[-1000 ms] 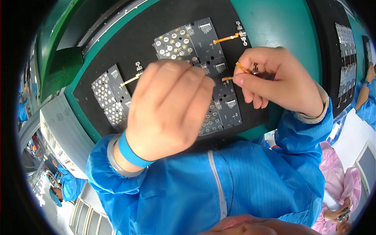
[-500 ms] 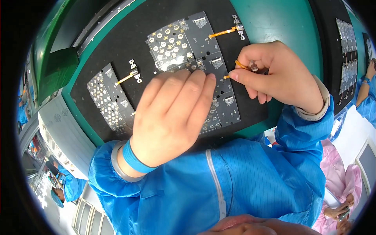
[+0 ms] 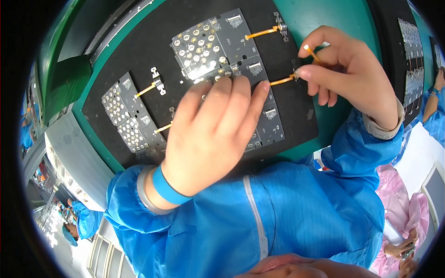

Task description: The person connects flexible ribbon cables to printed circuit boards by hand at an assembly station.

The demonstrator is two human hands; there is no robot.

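Note:
My left hand (image 3: 213,134) lies palm down over the grey circuit boards, fingers stretched out. Its index fingertip presses at the board edge, where an orange flex cable (image 3: 282,81) joins the middle board (image 3: 254,69). My right hand (image 3: 345,74) is to the right, thumb and fingers bent together. Its thumb tip touches the outer end of that flex cable. A second orange flex cable (image 3: 312,53) sticks out between its fingers; the rest of it is hidden. The upper board (image 3: 197,48) carries round metal contacts and has its own flex cable (image 3: 262,33) with a small metal bracket (image 3: 282,28).
A black mat (image 3: 148,46) covers the green bench (image 3: 331,23). On the left lie smaller-looking boards (image 3: 121,99) with an orange cable (image 3: 146,90). More boards (image 3: 410,41) are on another mat at far right. A green bin (image 3: 69,78) stands at left. Other people sit nearby.
My right hand has moved right and slightly up, and the middle board's flex cable now shows stretched outward. My left hand has shifted slightly right, its index fingertip now at that cable's board end.

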